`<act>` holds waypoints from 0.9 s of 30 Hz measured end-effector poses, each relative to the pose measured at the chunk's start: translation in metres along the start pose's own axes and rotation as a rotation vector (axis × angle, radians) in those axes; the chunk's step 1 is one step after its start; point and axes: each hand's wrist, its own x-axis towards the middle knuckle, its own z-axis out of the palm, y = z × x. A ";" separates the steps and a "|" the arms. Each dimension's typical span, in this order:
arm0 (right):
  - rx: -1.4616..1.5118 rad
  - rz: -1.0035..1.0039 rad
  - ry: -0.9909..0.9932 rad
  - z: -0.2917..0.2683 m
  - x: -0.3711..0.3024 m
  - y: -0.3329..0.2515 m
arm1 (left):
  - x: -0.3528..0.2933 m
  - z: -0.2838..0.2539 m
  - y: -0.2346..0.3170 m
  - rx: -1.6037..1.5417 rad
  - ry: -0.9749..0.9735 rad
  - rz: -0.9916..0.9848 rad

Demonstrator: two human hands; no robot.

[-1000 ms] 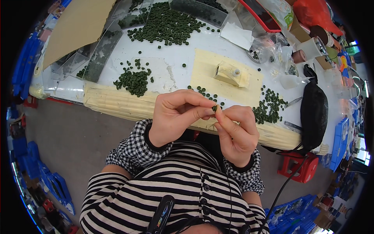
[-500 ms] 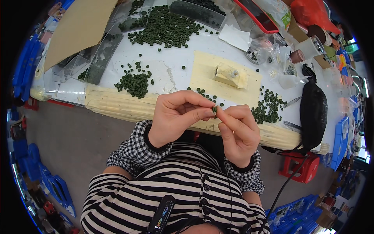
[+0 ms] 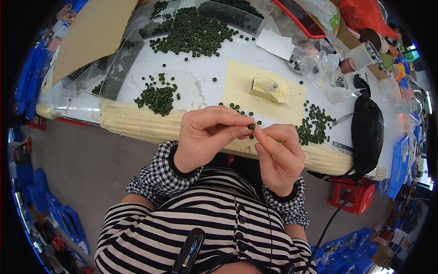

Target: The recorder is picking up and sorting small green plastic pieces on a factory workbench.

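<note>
Above the front edge of the table, my left hand pinches a small dark green disc between thumb and forefinger. My right hand meets it from the other side, its forefinger tip against the disc. The right fingers are curled in and the thumb lies below the forefinger; whether they hold something of their own is hidden. Several loose green discs lie just beyond my fingertips. One pile of discs sits left of my hands, and another scattered group lies to the right.
A taped block with a small peg stands on a yellow sheet. Farther back are a large heap of discs, clear trays and cardboard. On the right lie a black pouch, tweezers and plastic bags.
Both hands stay nearly in place at the table's edge. The disc at my fingertips shows slightly more of its side now.
</note>
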 end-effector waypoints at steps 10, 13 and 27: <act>-0.010 -0.059 -0.034 -0.002 0.003 0.003 | -0.001 -0.002 -0.001 0.064 -0.027 0.032; -0.009 -0.081 -0.050 -0.004 0.004 0.003 | -0.001 -0.003 0.000 0.089 -0.041 0.035; -0.004 -0.069 -0.027 -0.004 0.003 0.002 | -0.001 0.000 -0.001 -0.006 -0.001 -0.008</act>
